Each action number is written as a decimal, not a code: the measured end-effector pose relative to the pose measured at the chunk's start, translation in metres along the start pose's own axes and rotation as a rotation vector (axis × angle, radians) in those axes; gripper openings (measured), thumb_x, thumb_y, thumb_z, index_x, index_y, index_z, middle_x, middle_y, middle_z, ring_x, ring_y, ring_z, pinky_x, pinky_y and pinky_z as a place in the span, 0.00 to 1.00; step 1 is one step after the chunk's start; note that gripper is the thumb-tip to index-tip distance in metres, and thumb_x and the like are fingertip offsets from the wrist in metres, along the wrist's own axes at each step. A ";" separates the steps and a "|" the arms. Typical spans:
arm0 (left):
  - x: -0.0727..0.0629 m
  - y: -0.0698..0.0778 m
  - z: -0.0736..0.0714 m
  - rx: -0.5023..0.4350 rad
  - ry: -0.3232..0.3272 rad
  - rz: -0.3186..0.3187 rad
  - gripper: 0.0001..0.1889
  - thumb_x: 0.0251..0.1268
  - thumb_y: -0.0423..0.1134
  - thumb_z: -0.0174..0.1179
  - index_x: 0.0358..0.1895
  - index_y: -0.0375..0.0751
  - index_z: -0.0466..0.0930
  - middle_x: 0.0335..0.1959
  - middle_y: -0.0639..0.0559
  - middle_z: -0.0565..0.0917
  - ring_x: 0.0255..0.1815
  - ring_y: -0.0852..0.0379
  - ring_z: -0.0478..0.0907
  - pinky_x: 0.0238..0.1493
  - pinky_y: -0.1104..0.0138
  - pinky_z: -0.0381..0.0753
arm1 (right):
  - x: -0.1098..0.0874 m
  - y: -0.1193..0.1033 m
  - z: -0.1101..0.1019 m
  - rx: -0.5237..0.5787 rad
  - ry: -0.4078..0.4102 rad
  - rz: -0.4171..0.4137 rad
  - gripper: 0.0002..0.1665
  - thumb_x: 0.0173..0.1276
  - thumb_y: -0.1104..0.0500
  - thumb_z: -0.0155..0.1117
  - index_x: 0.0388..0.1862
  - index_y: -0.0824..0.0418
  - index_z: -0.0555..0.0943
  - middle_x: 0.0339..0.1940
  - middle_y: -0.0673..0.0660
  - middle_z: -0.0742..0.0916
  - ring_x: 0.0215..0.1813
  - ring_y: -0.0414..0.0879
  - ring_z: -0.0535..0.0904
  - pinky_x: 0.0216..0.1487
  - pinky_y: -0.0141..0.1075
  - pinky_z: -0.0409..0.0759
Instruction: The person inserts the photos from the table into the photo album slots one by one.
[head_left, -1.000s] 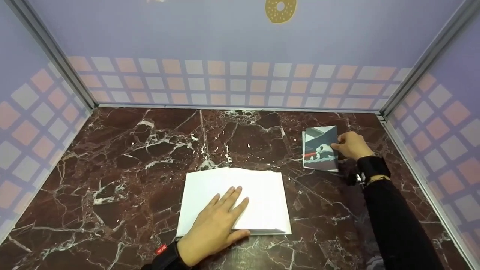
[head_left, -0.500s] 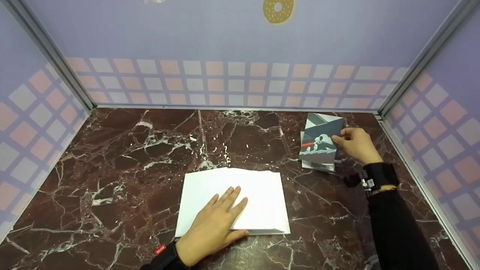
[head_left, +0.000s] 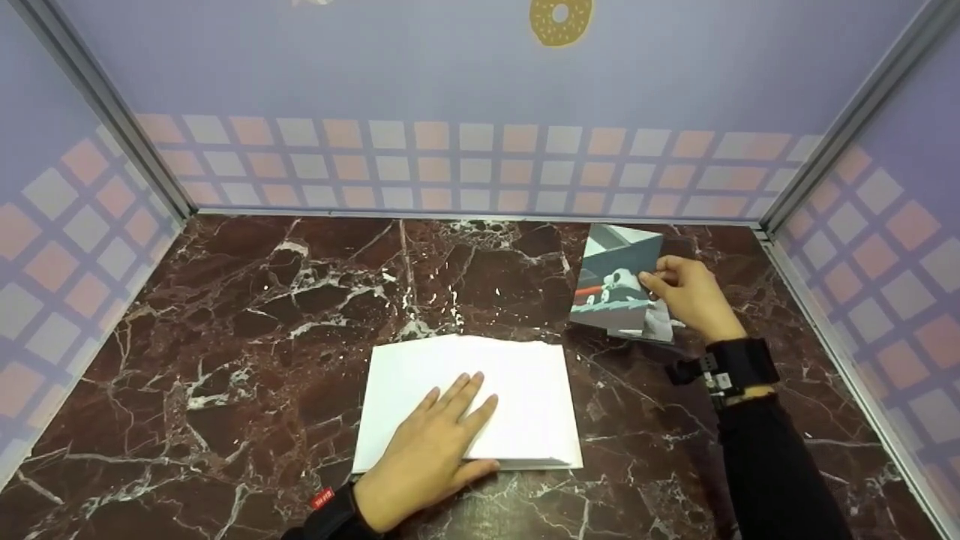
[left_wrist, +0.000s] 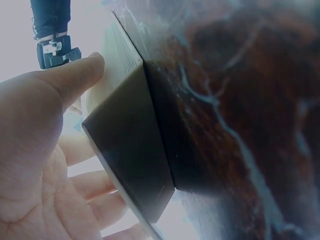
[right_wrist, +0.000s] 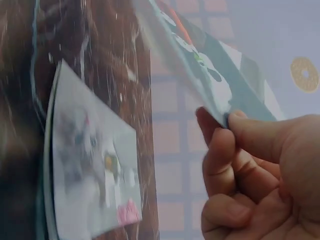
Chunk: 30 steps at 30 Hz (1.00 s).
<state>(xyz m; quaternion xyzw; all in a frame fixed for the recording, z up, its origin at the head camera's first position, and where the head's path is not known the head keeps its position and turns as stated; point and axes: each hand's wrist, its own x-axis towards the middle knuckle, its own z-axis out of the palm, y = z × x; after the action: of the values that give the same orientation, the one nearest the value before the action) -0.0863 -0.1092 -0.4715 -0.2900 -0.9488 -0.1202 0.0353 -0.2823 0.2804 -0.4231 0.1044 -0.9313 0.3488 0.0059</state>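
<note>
A printed card [head_left: 619, 274] with a snowman-like figure and a red stripe is pinched at its right edge between the thumb and fingers of my right hand [head_left: 694, 294]. In the right wrist view the card [right_wrist: 215, 75] is raised above a small stack of picture cards [right_wrist: 95, 165]. From the head view, most of that stack [head_left: 658, 322] is hidden under the held card. My left hand [head_left: 431, 450] lies flat on the white pages of an open book [head_left: 529, 390], fingers spread and thumb over the near edge. The left wrist view shows the book's dark cover [left_wrist: 132, 150] below the palm.
Dark red marbled tabletop [head_left: 262, 360] lies under everything. A lilac back wall [head_left: 450, 169] with pink and white squares closes the far side, close behind the held card. Side walls [head_left: 877, 217] stand at left and right.
My right hand has lifted the top card off the stack, first away from me, then leftward, uncovering part of the cards beneath. The left hand has stayed still on the book.
</note>
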 end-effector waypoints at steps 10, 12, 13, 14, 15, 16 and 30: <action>0.004 0.000 0.004 -0.071 -0.007 -0.040 0.36 0.81 0.65 0.51 0.78 0.44 0.74 0.83 0.36 0.67 0.83 0.37 0.68 0.79 0.39 0.72 | -0.001 -0.024 0.034 0.216 0.006 0.033 0.17 0.77 0.52 0.71 0.50 0.66 0.82 0.34 0.53 0.90 0.33 0.40 0.77 0.37 0.30 0.72; 0.005 0.000 0.004 -0.071 0.007 -0.045 0.31 0.83 0.60 0.51 0.77 0.45 0.75 0.83 0.37 0.68 0.82 0.38 0.69 0.78 0.39 0.73 | -0.001 -0.027 0.040 0.237 -0.001 0.033 0.18 0.76 0.52 0.73 0.49 0.67 0.84 0.33 0.52 0.89 0.32 0.40 0.75 0.35 0.30 0.70; 0.005 -0.001 0.004 -0.071 0.020 -0.045 0.29 0.83 0.57 0.53 0.76 0.45 0.76 0.82 0.37 0.69 0.81 0.38 0.71 0.77 0.40 0.74 | 0.000 -0.029 0.043 0.245 0.001 0.031 0.18 0.75 0.53 0.73 0.48 0.67 0.85 0.32 0.51 0.88 0.31 0.39 0.74 0.34 0.29 0.69; 0.006 -0.001 0.004 -0.070 0.035 -0.044 0.28 0.82 0.55 0.55 0.76 0.45 0.77 0.82 0.37 0.70 0.80 0.39 0.72 0.77 0.40 0.75 | 0.000 -0.030 0.047 0.262 0.004 0.029 0.17 0.75 0.53 0.74 0.47 0.67 0.85 0.32 0.49 0.88 0.31 0.38 0.74 0.33 0.29 0.69; 0.006 -0.001 0.004 -0.068 0.048 -0.044 0.27 0.81 0.53 0.57 0.75 0.45 0.77 0.81 0.38 0.71 0.80 0.39 0.73 0.76 0.40 0.76 | 0.001 -0.031 0.050 0.282 0.009 0.028 0.16 0.74 0.54 0.74 0.46 0.67 0.86 0.31 0.48 0.89 0.31 0.37 0.75 0.34 0.29 0.69; 0.007 -0.001 0.004 -0.065 0.062 -0.042 0.27 0.80 0.52 0.59 0.75 0.45 0.78 0.81 0.37 0.72 0.79 0.39 0.74 0.74 0.41 0.78 | 0.001 -0.032 0.053 0.307 0.010 0.027 0.15 0.74 0.54 0.74 0.43 0.67 0.86 0.29 0.47 0.89 0.31 0.38 0.75 0.33 0.29 0.68; 0.016 -0.005 0.005 -0.043 0.147 -0.022 0.28 0.77 0.56 0.63 0.72 0.44 0.81 0.78 0.34 0.74 0.78 0.39 0.75 0.72 0.46 0.81 | 0.002 -0.039 0.089 0.466 -0.010 -0.013 0.13 0.76 0.61 0.71 0.32 0.61 0.77 0.25 0.48 0.84 0.26 0.36 0.70 0.29 0.27 0.66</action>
<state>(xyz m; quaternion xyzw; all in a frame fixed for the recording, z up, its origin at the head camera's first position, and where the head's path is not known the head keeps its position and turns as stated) -0.1024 -0.1030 -0.4751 -0.2709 -0.9439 -0.1620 0.0972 -0.2713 0.1936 -0.4654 0.1107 -0.8248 0.5540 -0.0207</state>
